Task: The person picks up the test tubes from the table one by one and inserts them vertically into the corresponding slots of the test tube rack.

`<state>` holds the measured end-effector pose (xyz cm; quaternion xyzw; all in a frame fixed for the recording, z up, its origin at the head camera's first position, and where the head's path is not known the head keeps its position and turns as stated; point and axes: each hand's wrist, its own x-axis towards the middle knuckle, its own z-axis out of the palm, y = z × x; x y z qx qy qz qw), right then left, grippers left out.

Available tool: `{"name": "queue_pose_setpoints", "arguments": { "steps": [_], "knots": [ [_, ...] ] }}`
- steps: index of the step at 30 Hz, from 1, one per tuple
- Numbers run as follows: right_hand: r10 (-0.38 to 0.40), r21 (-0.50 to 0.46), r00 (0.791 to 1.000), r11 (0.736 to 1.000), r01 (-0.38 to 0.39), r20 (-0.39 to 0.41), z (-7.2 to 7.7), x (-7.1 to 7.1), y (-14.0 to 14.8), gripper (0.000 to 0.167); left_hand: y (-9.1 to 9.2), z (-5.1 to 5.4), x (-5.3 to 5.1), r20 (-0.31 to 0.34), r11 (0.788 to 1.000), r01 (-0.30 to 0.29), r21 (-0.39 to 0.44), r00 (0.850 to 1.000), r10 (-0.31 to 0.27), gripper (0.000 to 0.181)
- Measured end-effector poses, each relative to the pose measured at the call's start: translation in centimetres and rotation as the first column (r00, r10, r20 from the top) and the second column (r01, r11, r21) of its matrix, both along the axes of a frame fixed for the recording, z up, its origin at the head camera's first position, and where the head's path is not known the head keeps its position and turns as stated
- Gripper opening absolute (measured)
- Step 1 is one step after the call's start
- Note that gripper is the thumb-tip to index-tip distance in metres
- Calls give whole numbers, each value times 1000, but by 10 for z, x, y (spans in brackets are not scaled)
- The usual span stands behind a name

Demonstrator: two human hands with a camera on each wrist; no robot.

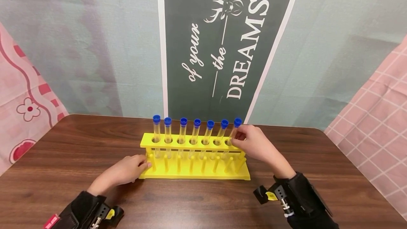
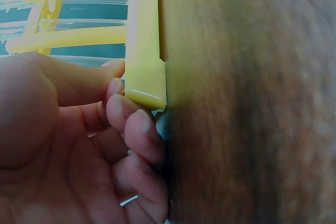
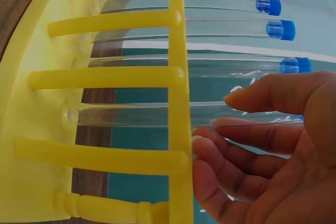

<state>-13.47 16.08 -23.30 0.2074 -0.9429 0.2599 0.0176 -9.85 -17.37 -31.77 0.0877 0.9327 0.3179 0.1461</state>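
Observation:
A yellow test tube rack (image 1: pixel 195 176) stands on the table, holding a row of clear test tubes with blue caps. At its left end, my left hand (image 1: pixel 128 169) grips the corner of the base; in the left wrist view the thumb and curled fingers close about the base's end (image 2: pixel 144 85). My right hand (image 1: pixel 254 141) is at the opposite end, above the top bar. Its thumb and fingers pinch the rightmost test tube (image 3: pixel 126 115), which stands in its hole with its rounded bottom on the base. The right hand partly covers that tube's upper part.
Upright yellow pegs (image 1: pixel 191 164) line the rack's front. Dark wood table (image 1: pixel 190 204) surrounds the rack. Behind it hangs a grey-green cloth (image 1: pixel 203 105) with white lettering, and pink patterned cloths (image 1: pixel 378 130) hang at both sides.

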Motion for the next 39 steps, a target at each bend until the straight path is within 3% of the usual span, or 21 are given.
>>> {"name": "queue_pose_setpoints", "arguments": {
  "steps": [39],
  "knots": [
    [28,-17,999,999,-28,25,-3,1,-1,8,0,-1,0,13,1000,-9,-10,1000,9,15]
  ]
}}
